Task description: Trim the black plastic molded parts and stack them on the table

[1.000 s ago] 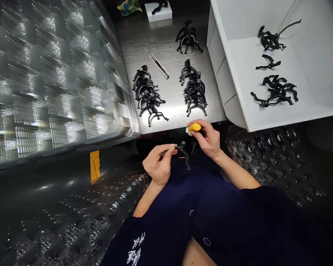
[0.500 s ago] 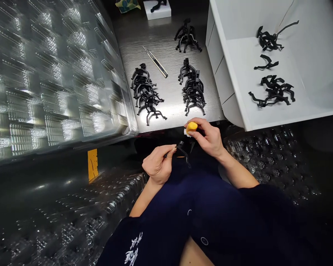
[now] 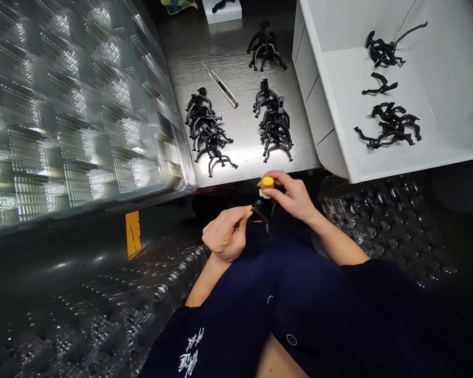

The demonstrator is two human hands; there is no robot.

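Black moulded plastic clip (image 3: 261,211) pinched shut in the left hand's (image 3: 223,236) fingers, just off the near edge of the brushed-steel bench (image 3: 244,126); right hand (image 3: 290,197) curled round a stubby yellow cylinder (image 3: 267,184) right beside it; press too hard, that thin leg could snap!

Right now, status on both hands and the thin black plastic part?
Left hand pinching thin black plastic part. Right hand holding white-tipped yellow cylinder next to it. Nothing in the way.

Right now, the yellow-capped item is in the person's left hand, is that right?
No, that's the wrong hand. The head view shows the yellow-capped item in the person's right hand. The left hand holds the black plastic part.
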